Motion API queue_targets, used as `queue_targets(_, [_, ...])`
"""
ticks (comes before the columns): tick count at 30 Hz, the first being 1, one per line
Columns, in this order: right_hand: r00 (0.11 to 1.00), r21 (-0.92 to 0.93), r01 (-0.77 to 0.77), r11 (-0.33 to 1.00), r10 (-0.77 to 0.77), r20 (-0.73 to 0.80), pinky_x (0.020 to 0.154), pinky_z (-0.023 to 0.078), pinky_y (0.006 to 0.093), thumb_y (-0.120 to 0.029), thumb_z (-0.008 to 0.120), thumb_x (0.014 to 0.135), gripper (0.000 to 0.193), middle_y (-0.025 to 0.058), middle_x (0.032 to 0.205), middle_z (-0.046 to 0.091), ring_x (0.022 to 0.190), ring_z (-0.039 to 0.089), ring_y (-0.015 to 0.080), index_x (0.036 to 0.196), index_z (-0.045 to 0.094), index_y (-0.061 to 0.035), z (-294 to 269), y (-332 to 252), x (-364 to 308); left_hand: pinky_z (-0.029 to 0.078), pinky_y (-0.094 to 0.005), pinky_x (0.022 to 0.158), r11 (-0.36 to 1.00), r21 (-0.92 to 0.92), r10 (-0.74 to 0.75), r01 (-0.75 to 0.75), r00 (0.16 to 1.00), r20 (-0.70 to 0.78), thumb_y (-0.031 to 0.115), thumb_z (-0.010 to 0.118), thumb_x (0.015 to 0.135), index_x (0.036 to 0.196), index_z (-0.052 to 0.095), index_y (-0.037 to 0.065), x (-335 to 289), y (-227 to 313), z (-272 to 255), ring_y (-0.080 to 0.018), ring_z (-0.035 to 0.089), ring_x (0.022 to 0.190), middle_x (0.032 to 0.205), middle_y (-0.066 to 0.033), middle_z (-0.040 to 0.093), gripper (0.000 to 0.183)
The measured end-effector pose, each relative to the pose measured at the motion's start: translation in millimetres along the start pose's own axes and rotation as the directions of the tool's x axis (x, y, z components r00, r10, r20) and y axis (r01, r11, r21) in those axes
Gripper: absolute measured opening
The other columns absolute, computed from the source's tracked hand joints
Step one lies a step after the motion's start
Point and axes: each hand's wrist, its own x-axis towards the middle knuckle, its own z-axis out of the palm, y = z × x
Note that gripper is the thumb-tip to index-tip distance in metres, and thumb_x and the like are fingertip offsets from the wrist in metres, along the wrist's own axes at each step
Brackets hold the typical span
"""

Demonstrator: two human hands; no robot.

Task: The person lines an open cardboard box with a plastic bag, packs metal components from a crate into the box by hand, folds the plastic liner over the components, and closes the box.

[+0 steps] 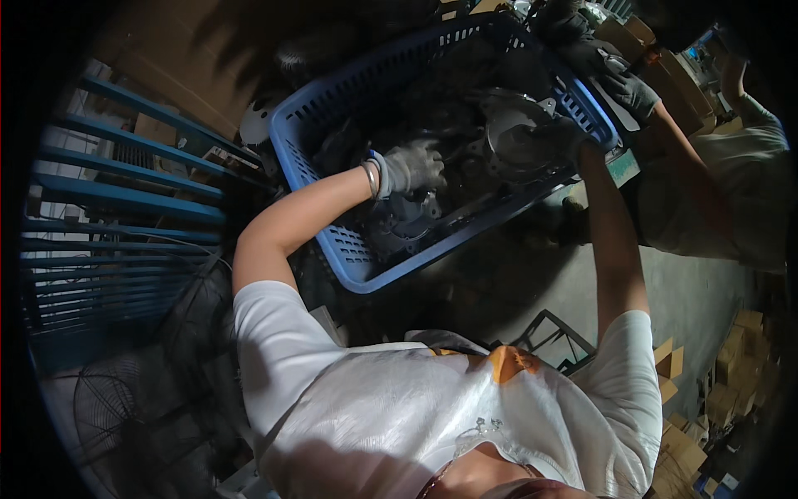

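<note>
A blue plastic basket with slotted walls stands in front of me, with several dark metal parts in it. My right hand, in a dark glove, reaches in at the right and grips a round grey metal housing with lugs on its rim. In a grey glove, my left hand is over the parts in the basket's middle, its fingers curled. Whatever they may hold is hidden. Just below that hand lies another lugged metal part. Shadow hides much of the basket's contents.
At the right, a co-worker's gloved hand is beside the basket's far right rim. A blue slatted rack stands at the left, above a wire fan guard. Cardboard boxes are stacked at the lower right.
</note>
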Motion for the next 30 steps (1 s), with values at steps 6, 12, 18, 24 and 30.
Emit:
queue_targets(6, [0.983, -0.305, 0.179, 0.936, -0.184, 0.011, 0.072, 0.051, 0.036, -0.05, 0.077, 0.066, 0.069, 0.0164, 0.102, 0.067, 0.097, 0.064, 0.0238, 0.112, 0.063, 0.0003, 34, -98, -69, 0.051, -0.0374, 0.08, 0.919, -0.317, -0.175, 0.233, 0.963, 0.203, 0.017, 0.07, 0.069, 0.088, 0.066, 0.013, -47, -31, -26, -0.0263, 0.064, 0.09, 0.09, -0.0053, 0.065, 0.02])
queue_targets(12, [0.767, -0.005, 0.598, 0.801, -0.574, -0.286, 0.084, 0.05, 0.0274, -0.029, 0.062, 0.088, 0.043, 0.0136, 0.113, 0.063, 0.1, 0.063, 0.0166, 0.121, 0.058, -0.0021, 22, -69, -142, 0.049, -0.0296, 0.076, 0.088, -0.909, -0.814, 0.408, 0.555, 0.17, 0.02, 0.062, 0.089, 0.11, 0.056, 0.004, -103, 0, -65, -0.0175, 0.06, 0.089, 0.1, -0.0064, 0.063, 0.027])
queue_targets(18, [0.834, 0.933, 0.358, -0.044, -0.434, -0.34, 0.102, 0.041, 0.0379, -0.019, 0.05, 0.093, 0.043, 0.0106, 0.127, 0.051, 0.116, 0.05, 0.0209, 0.132, 0.044, 0.0002, 95, -53, -242, 0.047, -0.0258, 0.089, -0.159, -0.897, -0.919, -0.412, 0.393, -0.017, 0.017, 0.051, 0.097, 0.114, 0.053, 0.001, -59, 75, -91, -0.0137, 0.058, 0.095, 0.106, -0.008, 0.061, 0.023])
queue_targets(24, [0.846, 0.887, 0.443, -0.132, -0.264, -0.462, 0.1, 0.045, 0.0439, -0.023, 0.056, 0.085, 0.057, 0.016, 0.13, 0.051, 0.115, 0.053, 0.0288, 0.134, 0.041, 0.0016, 124, 33, -335, 0.047, -0.0279, 0.068, -0.007, -0.972, -0.807, -0.236, 0.576, -0.134, 0.013, 0.065, 0.088, 0.1, 0.06, 0.001, 14, 160, -157, -0.0129, 0.06, 0.082, 0.092, -0.0087, 0.065, 0.017])
queue_targets(30, [0.771, 0.426, 0.531, 0.733, -0.21, -0.601, 0.096, 0.045, 0.032, -0.018, 0.055, 0.09, 0.049, 0.0105, 0.131, 0.05, 0.115, 0.053, 0.0193, 0.134, 0.042, -0.0013, 119, 124, -473, 0.049, -0.0245, 0.072, -0.096, -0.978, -0.584, -0.183, 0.806, -0.093, 0.02, 0.062, 0.092, 0.109, 0.056, 0.003, 91, 277, -178, -0.014, 0.061, 0.083, 0.097, -0.0073, 0.062, 0.025])
